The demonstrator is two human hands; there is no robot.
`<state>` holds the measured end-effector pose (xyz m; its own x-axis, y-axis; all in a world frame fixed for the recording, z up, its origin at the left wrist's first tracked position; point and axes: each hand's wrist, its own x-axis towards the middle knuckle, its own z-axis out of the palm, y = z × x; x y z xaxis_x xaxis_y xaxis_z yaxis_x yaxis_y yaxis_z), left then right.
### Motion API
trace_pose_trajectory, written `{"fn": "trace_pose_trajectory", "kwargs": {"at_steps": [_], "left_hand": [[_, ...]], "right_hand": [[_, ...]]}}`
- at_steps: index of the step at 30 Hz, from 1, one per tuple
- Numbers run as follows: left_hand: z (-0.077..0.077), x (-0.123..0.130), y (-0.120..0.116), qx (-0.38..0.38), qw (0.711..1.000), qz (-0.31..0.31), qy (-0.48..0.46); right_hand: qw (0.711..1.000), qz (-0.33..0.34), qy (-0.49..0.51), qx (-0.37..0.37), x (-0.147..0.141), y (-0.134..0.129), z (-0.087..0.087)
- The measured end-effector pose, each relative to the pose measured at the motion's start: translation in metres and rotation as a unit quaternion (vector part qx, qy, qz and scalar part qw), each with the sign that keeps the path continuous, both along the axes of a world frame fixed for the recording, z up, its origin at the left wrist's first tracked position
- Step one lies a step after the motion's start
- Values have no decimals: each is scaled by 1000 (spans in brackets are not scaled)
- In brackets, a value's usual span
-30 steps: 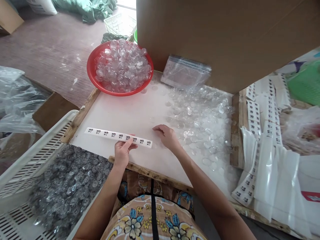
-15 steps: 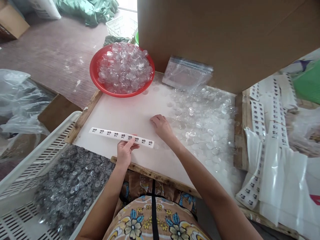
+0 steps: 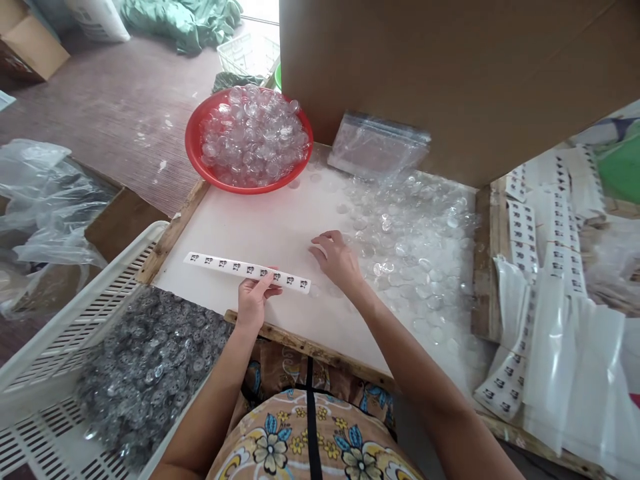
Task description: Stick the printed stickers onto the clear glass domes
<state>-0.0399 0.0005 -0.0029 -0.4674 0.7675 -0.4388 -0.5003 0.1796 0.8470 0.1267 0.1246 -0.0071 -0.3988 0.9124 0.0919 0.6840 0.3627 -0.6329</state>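
Observation:
My left hand [image 3: 253, 303] is closed on a white sticker strip [image 3: 225, 265], thumb on top and fingers underneath. A row of small dark printed figures runs along the strip, which is held just above the white board [image 3: 240, 220]. To its right, my right hand [image 3: 339, 259] hovers low over the board with a small gap between thumb and fingers; I see nothing between them. Many clear round plastic discs [image 3: 395, 253] lie spread on the board beside and beyond my right hand.
A red basin [image 3: 193, 150] heaped with clear discs stands at the board's far left corner. A clear zip bag [image 3: 375, 143] leans by a cardboard box [image 3: 425, 80]. At left is a white crate [image 3: 75, 310] of printed discs [image 3: 160, 360]; at right, more sticker strips [image 3: 520, 233].
My right hand has shifted slightly right, and its thumb and fingers have parted a little. My left hand still grips the strip in nearly the same place. The whole view has moved slightly.

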Motion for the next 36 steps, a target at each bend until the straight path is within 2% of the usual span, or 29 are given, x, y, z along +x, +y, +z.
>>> {"fn": "trace_pose_trajectory", "kwargs": {"at_steps": [1,6,10,12,14,18,21,25,33,36], "left_hand": [[0,0,0,-1,1000,0,4],[0,4,-2,5,999,1,39],[-2,7,-5,15,997,-5,74],[-3,7,-5,17,997,5,70],[-4,6,-4,19,998,21,57],[-4,4,-2,22,999,36,29],[-3,3,-1,18,999,40,16],[-1,3,0,10,999,43,9],[-5,3,0,10,999,44,8],[-6,3,0,16,999,39,5]], "right_hand": [[1000,5,26,-12,4,-6,4],[976,108,133,-134,12,-46,14],[982,81,138,-100,7,-65,14],[983,74,153,-70,8,-62,15],[981,32,184,-56,11,-51,17],[972,-84,180,-127,25,-18,18],[971,-72,132,-187,30,-7,13],[973,-50,80,-210,31,-11,7],[986,-36,34,-156,26,-15,0],[996,-30,-2,-88,21,-19,-5]]}}
